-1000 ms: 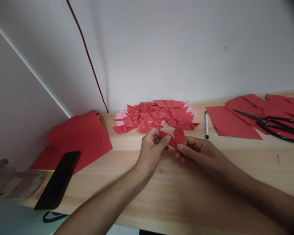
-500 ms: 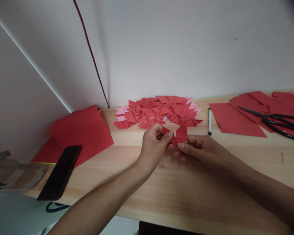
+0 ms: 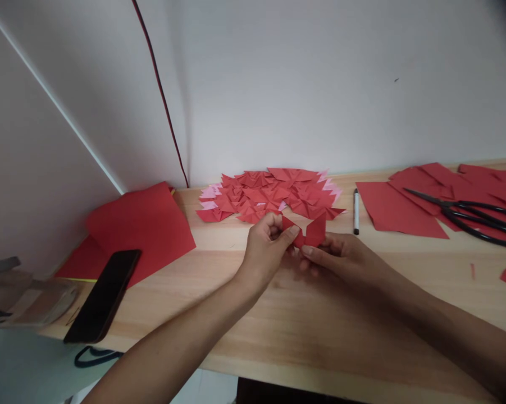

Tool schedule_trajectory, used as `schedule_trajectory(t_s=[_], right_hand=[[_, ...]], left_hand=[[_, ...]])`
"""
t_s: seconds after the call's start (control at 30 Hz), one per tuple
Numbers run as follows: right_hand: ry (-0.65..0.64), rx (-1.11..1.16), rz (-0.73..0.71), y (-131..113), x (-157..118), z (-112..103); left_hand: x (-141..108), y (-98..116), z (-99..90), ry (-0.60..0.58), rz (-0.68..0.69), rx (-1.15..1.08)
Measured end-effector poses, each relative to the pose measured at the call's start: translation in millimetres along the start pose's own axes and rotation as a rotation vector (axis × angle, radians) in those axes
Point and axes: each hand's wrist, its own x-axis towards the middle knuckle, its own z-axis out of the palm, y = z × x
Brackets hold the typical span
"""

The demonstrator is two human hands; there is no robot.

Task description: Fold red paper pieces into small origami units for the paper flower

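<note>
Both my hands pinch one small folded piece of red paper point(image 3: 315, 230) above the wooden table. My left hand point(image 3: 266, 241) has its left side between thumb and fingers. My right hand point(image 3: 341, 252) grips the lower right part, thumb in front. Two flaps of the paper stand up with a V-shaped gap between them. Its underside is hidden by my fingers. Just behind my hands lies a pile of folded red and pink paper pieces point(image 3: 273, 193).
Large red sheets point(image 3: 143, 224) lie at the left, with a black phone point(image 3: 103, 294) on their front edge. A marker point(image 3: 356, 212) lies beside cut red papers point(image 3: 400, 210) at the right, where black scissors point(image 3: 467, 213) rest. A red and black cable point(image 3: 162, 92) runs down the wall.
The right flap of the held paper has tilted outward, now more pointed. My hands keep their grip, and the view has shifted slightly right.
</note>
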Motion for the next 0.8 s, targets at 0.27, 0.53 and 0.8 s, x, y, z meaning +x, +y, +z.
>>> schedule_trajectory(t_s=[0.27, 0.53, 0.8], right_hand=[[-0.01, 0.013, -0.04, 2.6, 1.3, -8.3], [-0.014, -0.032, 0.001, -0.5, -0.8, -3.0], [-0.018, -0.052, -0.011, 1.7, -1.9, -4.0]], left_hand=[[-2.7, 1.4, -1.2, -0.249, -0.121, 0.052], [-5.9, 1.7, 0.6, -0.125, -0.123, 0.044], [-8.0, 3.7, 3.3, -0.102, -0.017, 0.123]])
